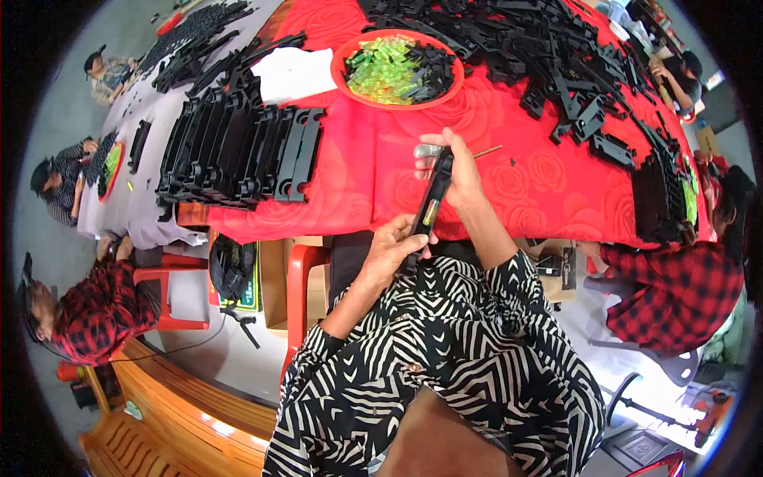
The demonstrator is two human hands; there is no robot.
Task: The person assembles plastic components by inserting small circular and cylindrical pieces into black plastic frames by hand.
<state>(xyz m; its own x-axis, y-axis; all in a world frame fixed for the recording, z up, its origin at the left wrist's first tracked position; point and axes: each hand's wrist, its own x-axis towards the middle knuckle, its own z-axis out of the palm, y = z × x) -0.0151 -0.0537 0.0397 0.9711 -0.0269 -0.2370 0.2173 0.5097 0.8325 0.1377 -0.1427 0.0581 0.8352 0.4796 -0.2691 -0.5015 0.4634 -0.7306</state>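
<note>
A slim black spirit level (436,191) slants away from my lap, a yellow-green vial showing in its side. My left hand (395,243) is closed around its near end, thumb and fingers pressed to the body. At the far end, my right hand (462,176) is closed with the level against its fingers. It also holds a screwdriver (427,150) with a clear, greyish handle; a thin shaft sticks out past the hand to the right. The palm hides part of the tool. Beyond my hands, a red bowl (338,74) holds yellow-green vials and small black parts.
Neat rows of black level bodies (230,151) stand on the red tablecloth (350,171) at left, beside a white cloth (296,74). Loose black pieces (509,40) are heaped at the back and right. Several people sit around. A red chair (296,290) stands near my left arm.
</note>
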